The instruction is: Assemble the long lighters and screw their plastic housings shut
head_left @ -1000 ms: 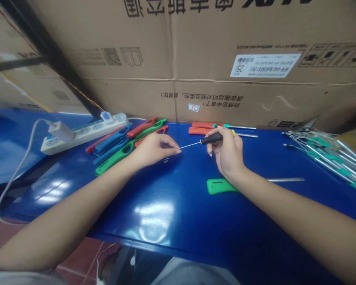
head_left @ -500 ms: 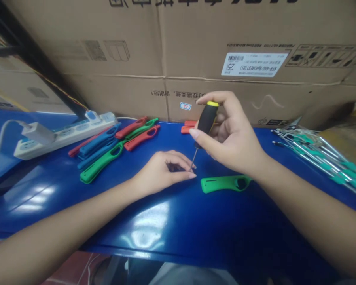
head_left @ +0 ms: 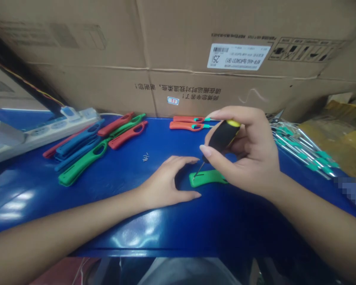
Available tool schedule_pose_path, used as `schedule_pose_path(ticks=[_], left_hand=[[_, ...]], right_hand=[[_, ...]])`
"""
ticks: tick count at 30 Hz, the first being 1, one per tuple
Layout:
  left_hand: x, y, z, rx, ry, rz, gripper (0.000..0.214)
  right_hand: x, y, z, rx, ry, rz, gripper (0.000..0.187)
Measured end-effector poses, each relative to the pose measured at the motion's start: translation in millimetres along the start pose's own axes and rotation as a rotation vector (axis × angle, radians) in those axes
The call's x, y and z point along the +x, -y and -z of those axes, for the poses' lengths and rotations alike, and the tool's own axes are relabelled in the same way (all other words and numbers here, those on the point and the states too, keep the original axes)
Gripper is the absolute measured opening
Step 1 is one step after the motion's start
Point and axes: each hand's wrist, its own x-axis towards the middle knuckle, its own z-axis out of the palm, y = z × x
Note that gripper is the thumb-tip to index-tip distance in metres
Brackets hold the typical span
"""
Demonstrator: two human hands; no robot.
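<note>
My right hand (head_left: 249, 152) grips a screwdriver (head_left: 222, 136) with a black handle and yellow end cap. Its thin shaft slants down to the left, the tip at the left end of a green lighter casing (head_left: 206, 179) lying on the blue table. A tiny screw seems to be at the tip. Part of the casing's right end is hidden behind my right hand. My left hand (head_left: 169, 182) is open just left of the casing, thumb and fingers apart on either side of its end, apparently not touching it. Several small screws (head_left: 145, 157) lie beyond my left wrist.
Red, blue and green casings (head_left: 83, 160) lie at the left beside a white power strip (head_left: 44, 136). Two red lighters (head_left: 184, 126) lie at the back. Metal rods with green parts (head_left: 305, 150) are piled at the right. A large cardboard box (head_left: 106, 87) stands behind.
My right hand has moved the screwdriver from beside my left fingertips to the green casing's end. My left hand has opened from a pinch and moved next to the casing. The view has shifted.
</note>
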Motion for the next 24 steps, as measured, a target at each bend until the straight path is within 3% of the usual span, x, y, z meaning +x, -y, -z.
schedule_pose_path(ticks=[7,15,24], left_hand=[[9.4,-7.5,-22.1,0.034,0.067,-0.013,0.043],[16.0,-8.7,-25.2,-0.012,0.082,0.011,0.043],[16.3,-8.1,-23.9,-0.014,0.121,0.009,0.039]], right_hand=[[-19.0,-8.5,5.4,-0.010,-0.133,0.043,0.059],[-19.9,-11.0,11.2,-0.130,-0.150,0.172,0.052],[-25.2,-14.8,9.8,-0.146,-0.095,0.130,0.047]])
